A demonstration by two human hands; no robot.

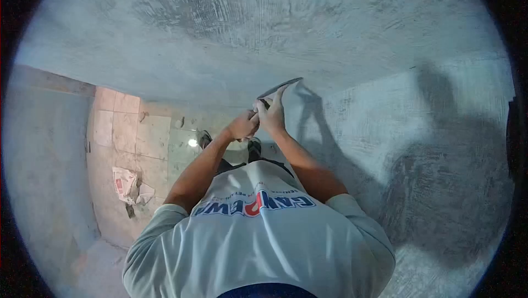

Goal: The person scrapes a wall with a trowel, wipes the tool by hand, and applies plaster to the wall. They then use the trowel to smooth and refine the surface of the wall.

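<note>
Against the lower part of the rough plastered wall (pixel 220 61) is a wide putty knife (pixel 281 86), its grey blade seen nearly edge-on and slanting up to the right. My right hand (pixel 271 115) is closed on it close to the blade, with one finger stretched along the blade. Just below and to the left, my left hand (pixel 243 126) is closed as well, touching or nearly touching the right. A dark bit of the handle shows between the two hands. Most of the handle is hidden by my fingers.
A second wall (pixel 357 116) meets the first at a corner on the right and carries my shadow. On the tiled floor (pixel 151 138) at left lie a crumpled white bag (pixel 126 185) and small debris. My shoes (pixel 254 148) stand beneath my hands.
</note>
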